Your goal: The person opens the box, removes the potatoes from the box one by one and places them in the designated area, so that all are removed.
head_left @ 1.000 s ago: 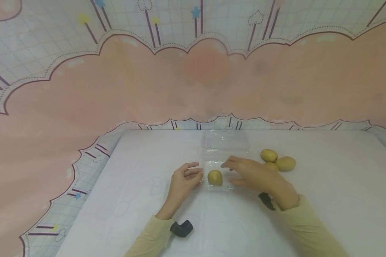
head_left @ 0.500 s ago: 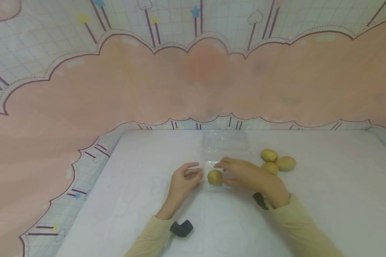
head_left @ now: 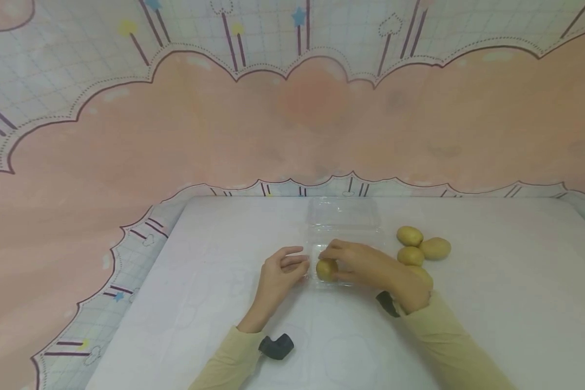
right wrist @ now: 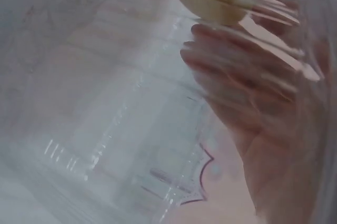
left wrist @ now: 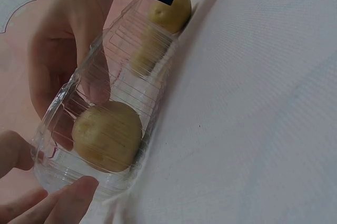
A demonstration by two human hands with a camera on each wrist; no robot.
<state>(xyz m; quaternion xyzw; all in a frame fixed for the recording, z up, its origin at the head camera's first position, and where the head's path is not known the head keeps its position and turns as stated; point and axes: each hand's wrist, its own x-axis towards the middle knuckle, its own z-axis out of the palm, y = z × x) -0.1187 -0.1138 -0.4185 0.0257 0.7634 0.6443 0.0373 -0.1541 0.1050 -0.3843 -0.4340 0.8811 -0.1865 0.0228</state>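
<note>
A clear plastic clamshell container (head_left: pixel 345 236) stands on the table with its lid (head_left: pixel 343 212) folded back. One yellow potato (head_left: pixel 326 272) sits in the left part of its base. My right hand (head_left: pixel 370 268) reaches into the base from the right, thumb and fingers round the potato; the left wrist view shows the thumb (left wrist: pixel 97 84) against the potato (left wrist: pixel 108 137) through the clear wall. At the container's left end, my left hand (head_left: pixel 279 276) rests its relaxed fingertips on the outside; its thumb (left wrist: pixel 73 200) touches the wall near the corner.
Several loose potatoes (head_left: pixel 410 256) lie right of the container, one partly hidden behind the right wrist. Each wrist carries a dark camera mount (head_left: pixel 276 346). Behind the white table (head_left: pixel 214 227) hangs a patterned pink cloth (head_left: pixel 200 124).
My right hand has moved left inside the container, and its fingers have come round the potato. A further loose potato now shows behind the right wrist. My left hand has stayed put.
</note>
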